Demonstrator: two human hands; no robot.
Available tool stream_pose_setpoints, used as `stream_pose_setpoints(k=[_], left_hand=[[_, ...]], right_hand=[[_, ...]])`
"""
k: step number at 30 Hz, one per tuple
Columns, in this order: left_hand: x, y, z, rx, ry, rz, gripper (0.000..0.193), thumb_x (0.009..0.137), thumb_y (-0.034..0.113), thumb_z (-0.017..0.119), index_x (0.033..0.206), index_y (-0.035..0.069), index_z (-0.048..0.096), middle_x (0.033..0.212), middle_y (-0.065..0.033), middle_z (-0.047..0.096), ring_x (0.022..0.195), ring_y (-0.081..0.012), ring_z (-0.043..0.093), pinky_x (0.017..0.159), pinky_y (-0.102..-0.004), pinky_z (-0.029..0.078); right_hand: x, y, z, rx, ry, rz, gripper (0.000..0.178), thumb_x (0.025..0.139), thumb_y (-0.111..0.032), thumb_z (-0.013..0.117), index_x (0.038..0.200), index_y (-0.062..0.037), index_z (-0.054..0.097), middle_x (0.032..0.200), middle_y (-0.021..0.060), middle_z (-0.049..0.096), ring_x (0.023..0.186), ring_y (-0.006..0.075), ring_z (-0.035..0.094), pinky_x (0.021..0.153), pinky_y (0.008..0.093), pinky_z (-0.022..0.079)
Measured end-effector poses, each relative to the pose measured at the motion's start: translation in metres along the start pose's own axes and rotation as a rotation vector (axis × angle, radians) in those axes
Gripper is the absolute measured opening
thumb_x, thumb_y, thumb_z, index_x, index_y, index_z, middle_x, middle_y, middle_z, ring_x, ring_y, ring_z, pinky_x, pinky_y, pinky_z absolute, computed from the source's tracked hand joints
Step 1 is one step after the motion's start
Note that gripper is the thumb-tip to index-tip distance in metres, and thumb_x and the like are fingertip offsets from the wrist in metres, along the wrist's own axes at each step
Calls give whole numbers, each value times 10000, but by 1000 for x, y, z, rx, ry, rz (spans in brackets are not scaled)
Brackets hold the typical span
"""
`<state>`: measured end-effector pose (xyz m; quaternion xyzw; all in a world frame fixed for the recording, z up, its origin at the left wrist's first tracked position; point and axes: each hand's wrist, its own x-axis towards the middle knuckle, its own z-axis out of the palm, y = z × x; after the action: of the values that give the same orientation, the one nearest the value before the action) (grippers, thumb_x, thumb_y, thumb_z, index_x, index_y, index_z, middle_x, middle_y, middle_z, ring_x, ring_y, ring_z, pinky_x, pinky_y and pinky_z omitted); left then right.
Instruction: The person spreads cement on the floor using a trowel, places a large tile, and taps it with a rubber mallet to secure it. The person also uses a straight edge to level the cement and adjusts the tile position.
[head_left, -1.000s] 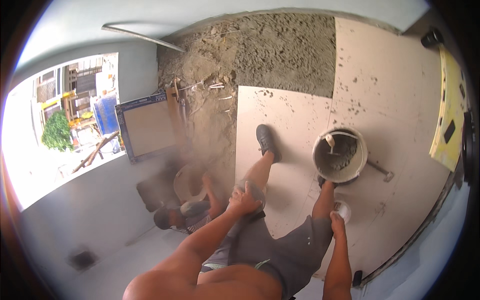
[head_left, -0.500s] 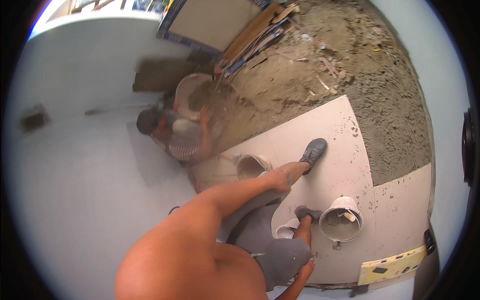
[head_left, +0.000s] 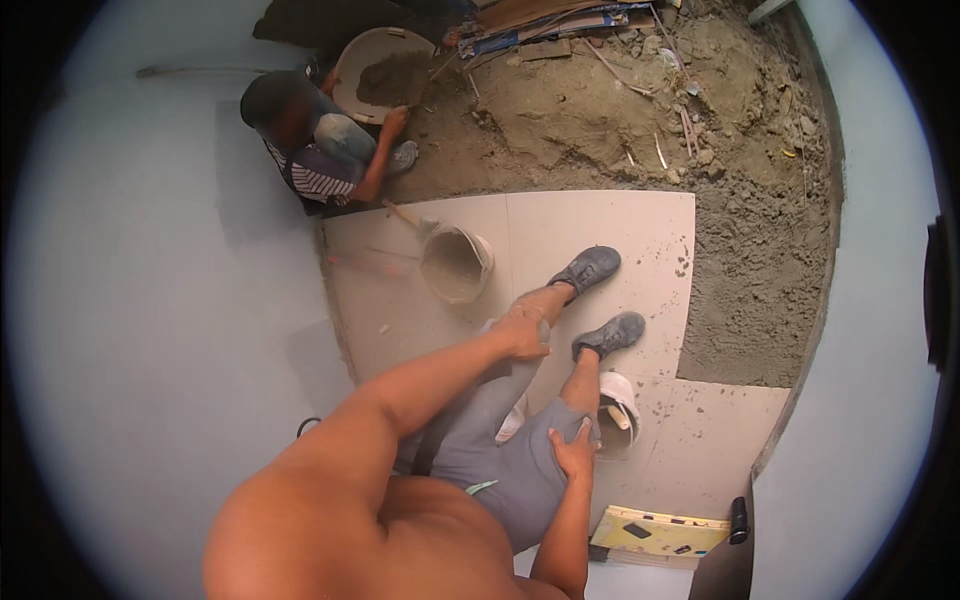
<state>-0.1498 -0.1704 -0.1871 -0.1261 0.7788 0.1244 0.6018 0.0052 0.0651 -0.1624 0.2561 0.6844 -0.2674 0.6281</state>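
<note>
A floor half laid under my feet: pale tiles (head_left: 640,230) spread from the centre of the view toward 4 o'clock, ending in a straight edge at 2 o'clock against rough grey mortar (head_left: 745,300). Loose sand (head_left: 560,130) strewn with sticks and stones borders them from 11 to 1 o'clock, with cardboard (head_left: 545,15) stacked beyond. A pale blue wall (head_left: 170,280) fills 9 o'clock; another closes off 3 o'clock, where the mortar runs up to its foot.

At 4 o'clock, just off centre, my left hand (head_left: 524,333) curves loosely over the knee of my left leg (head_left: 550,299). At 5 o'clock my right hand (head_left: 572,453) lies on the grey shorts (head_left: 515,490) over my right thigh, thumb spread from the fingers. Neither grips a tool. A bucket (head_left: 621,392) with a handled tool inside stands beside that thigh, partly hidden by it.

Tile stretches between my dark shoes (head_left: 587,272) and a second bucket (head_left: 484,262) at 11 o'clock, and from the shoes to the mortar edge. At 10 o'clock a co-worker (head_left: 315,180) crouches by the tiles' corner, hands at a round basin (head_left: 350,90). A yellow board (head_left: 660,535) lies at 5 o'clock.
</note>
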Motion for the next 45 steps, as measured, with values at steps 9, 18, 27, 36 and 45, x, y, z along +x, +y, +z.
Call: stream_pose_setpoints(k=[9, 18, 27, 36, 45], left_hand=[[-5, -88, 21, -421, -66, -124, 1048, 823, 653, 615, 1517, -32, 229, 1458, -347, 380, 1348, -442, 423, 1127, -445, 349], [-57, -183, -11, -747, -2, 104, 879, 898, 620, 527, 1438, -62, 404, 1431, -295, 465, 1334, -383, 467, 1115, -434, 350], [-45, -280, -131, -1012, 282, -37, 778, 871, 537, 633, 1399, -15, 489, 1395, -240, 534, 1291, -343, 521, 1062, -401, 412], [-67, -377, -244, -1865, 220, 29, 906, 852, 419, 750, 1464, -100, 329, 1392, -277, 510, 1268, -302, 535, 1044, -345, 429], [-116, -394, -292, -2222, 250, -217, 832, 844, 383, 761, 1475, -2, 377, 1434, -163, 481, 1311, -276, 488, 1022, -393, 428]], right_hand=[[30, 38, -46, 293, -97, -193, 821, 881, -372, 698, 1501, 12, 323, 1489, 217, 424, 1375, 323, 408, 1129, 394, 332], [-31, -20, -157, 551, 94, 114, 528, 941, -367, 615, 1299, 13, 532, 1110, 164, 644, 925, 281, 645, 755, 405, 545], [-33, -210, -237, 503, 77, -59, 409, 971, -328, 549, 1222, -7, 514, 1002, 168, 627, 773, 285, 635, 664, 441, 549], [28, -485, -322, 255, 149, -81, 402, 952, -280, 574, 1251, -17, 522, 1051, 229, 627, 816, 388, 664, 725, 540, 564], [-40, -982, -349, -76, 259, -818, 320, 937, -312, 617, 1059, -17, 596, 788, 91, 612, 590, 198, 610, 479, 328, 496]])
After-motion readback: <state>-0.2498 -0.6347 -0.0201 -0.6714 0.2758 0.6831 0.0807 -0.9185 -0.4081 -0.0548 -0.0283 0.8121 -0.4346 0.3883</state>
